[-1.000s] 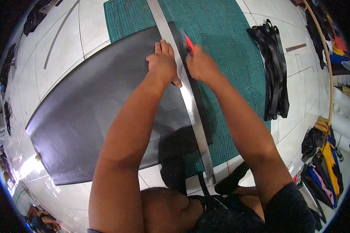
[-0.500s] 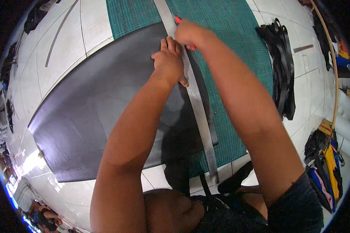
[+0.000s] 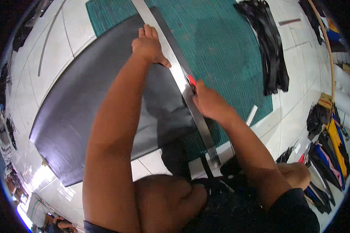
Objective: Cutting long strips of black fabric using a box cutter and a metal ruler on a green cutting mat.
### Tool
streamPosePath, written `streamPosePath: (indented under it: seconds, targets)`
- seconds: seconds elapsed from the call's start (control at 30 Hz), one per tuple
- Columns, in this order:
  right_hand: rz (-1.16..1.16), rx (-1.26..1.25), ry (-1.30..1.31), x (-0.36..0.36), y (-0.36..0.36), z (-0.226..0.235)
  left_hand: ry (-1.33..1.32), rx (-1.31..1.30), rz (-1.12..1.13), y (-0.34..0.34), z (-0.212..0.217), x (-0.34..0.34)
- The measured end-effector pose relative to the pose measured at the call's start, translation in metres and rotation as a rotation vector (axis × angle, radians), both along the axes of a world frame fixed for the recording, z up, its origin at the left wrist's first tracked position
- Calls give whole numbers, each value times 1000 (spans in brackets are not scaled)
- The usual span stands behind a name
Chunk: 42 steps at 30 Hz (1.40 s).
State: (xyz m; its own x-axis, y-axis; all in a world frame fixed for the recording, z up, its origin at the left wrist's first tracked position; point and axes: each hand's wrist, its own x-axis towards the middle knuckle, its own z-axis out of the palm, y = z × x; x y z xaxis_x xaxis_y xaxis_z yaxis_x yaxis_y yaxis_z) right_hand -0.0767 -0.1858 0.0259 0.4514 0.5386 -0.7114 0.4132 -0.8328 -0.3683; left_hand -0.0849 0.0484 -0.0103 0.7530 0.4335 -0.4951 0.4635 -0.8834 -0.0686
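A large black sheet (image 3: 85,105), smooth like leather, lies partly over a green cutting mat (image 3: 225,46). Across its right side runs a long metal ruler (image 3: 177,73), slanting from the far edge toward me. My left hand (image 3: 148,48) presses flat on the sheet, fingers spread, its thumb on the ruler. Closed in my right hand (image 3: 210,101) is a red utility knife (image 3: 191,80), held against the ruler's right edge; its blade is too small to make out. A narrow black strip (image 3: 171,37) of the sheet shows right of the ruler.
Long black strips (image 3: 272,50) lie bundled right of the mat, on white tiles. A short white strip (image 3: 252,115) is beside my right forearm. Coloured fabrics (image 3: 334,136) and a thin pole (image 3: 326,46) stand at the far right. Another person (image 3: 62,224) appears lower left.
My right hand has drawn the knife along the ruler toward me, from its far part to about the middle. The left hand stays pressed down. The whole view has shifted somewhat.
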Motion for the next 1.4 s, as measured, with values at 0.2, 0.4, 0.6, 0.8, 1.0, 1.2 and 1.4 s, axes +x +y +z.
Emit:
streamPosePath:
  seconds: [0.2, 0.4, 0.6, 0.8, 1.0, 1.2, 1.4]
  targets:
    - [-71, -173, 79, -81, -148, 27, -77, 16, -13, 3, 4, 4]
    - [-8, -229, 57, -89, -184, 54, -76, 33, 11, 9, 4, -5]
    - [-345, 96, -56, -85, -182, 46, -145, -223, 209, 37, 15, 33]
    - [-387, 125, 91, -100, -194, 22, -578, -65, 250, 72, -15, 64]
    - [-542, 87, 151, -96, -192, 22, -501, 24, 228, 88, -26, 83]
    - [-549, 67, 142, -98, -197, 14, -714, -233, 252, 94, -31, 90]
    - [-668, 70, 200, -101, -194, 12, -903, -324, 350, 96, -30, 95]
